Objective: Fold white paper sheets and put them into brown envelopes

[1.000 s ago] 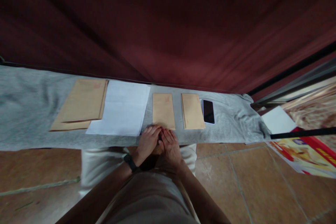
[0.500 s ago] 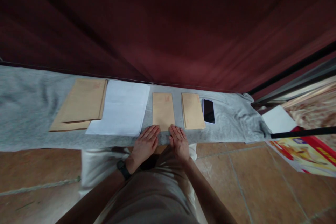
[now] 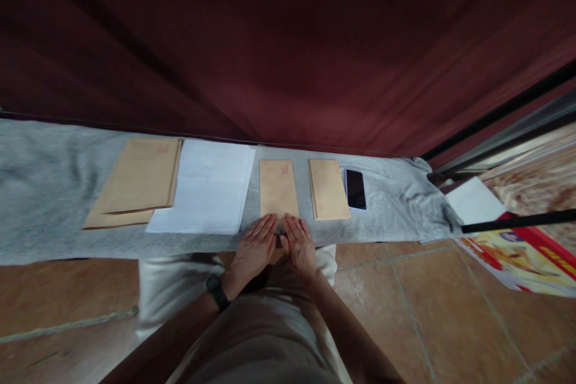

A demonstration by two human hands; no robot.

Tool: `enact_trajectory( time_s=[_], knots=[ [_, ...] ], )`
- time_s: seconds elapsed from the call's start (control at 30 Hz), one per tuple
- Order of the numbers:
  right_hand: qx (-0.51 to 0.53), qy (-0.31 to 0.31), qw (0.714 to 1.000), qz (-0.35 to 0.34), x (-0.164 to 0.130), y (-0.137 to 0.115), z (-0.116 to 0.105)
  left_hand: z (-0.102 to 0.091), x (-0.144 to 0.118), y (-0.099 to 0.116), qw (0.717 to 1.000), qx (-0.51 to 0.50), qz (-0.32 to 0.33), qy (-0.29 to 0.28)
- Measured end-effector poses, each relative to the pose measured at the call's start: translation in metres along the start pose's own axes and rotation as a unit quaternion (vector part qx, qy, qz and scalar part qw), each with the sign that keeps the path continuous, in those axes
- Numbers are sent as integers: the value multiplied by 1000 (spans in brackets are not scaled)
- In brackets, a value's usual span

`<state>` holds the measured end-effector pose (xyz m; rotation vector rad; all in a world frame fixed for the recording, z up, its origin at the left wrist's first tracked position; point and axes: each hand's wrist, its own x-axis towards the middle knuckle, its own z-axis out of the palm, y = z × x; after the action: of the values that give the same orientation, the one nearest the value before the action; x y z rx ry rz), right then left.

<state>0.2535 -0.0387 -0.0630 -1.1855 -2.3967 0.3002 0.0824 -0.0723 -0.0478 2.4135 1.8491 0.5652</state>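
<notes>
A small brown envelope [image 3: 278, 186] lies flat on the grey cloth [image 3: 49, 192] right in front of me. My left hand [image 3: 252, 247] and my right hand [image 3: 297, 245] lie palm down side by side, fingers spread, fingertips on the envelope's near edge. Neither hand holds anything. A black watch sits on my left wrist. To the right lies a second small brown envelope [image 3: 328, 188], then a dark phone [image 3: 355, 188]. White paper sheets [image 3: 204, 186] lie to the left, and beyond them a stack of large brown envelopes [image 3: 135, 180].
A dark red curtain [image 3: 288, 42] hangs behind the cloth-covered surface. Brown floor tiles [image 3: 450, 312] lie below. At the right are a white sheet [image 3: 474, 201], a colourful printed poster [image 3: 522, 258] and black metal bars [image 3: 517, 221].
My hands were together a second ago, spread apart along the envelope's near edge, and have now drawn back together at its middle. The view shifted slightly.
</notes>
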Motion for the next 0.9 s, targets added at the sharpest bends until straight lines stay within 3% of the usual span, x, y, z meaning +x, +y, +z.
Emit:
enact_trajectory(
  time_s=[0.27, 0.47, 0.53, 0.67, 0.73, 0.8, 0.9],
  knots=[
    [-21, 39, 998, 39, -1, 6, 3, -5, -11, 2, 991, 26, -133, 20],
    [-40, 57, 997, 45, 3, 0, 8, -5, 9, -3, 972, -136, -179, 62],
    [-45, 58, 996, 47, 4, -1, 10, 0, 16, -9, 941, -238, -224, 90],
    [-60, 50, 994, 72, 6, -7, 12, 9, 28, -16, 820, -455, -323, 126],
    [-68, 34, 993, 94, 10, -12, 11, 10, 37, -14, 785, -503, -336, 135],
    [-73, 13, 990, 122, 17, -18, 7, 6, 46, -7, 784, -514, -322, 135],
    [-50, -14, 983, 179, 30, -22, -5, -8, 59, 10, 823, -480, -280, 121]
  ],
)
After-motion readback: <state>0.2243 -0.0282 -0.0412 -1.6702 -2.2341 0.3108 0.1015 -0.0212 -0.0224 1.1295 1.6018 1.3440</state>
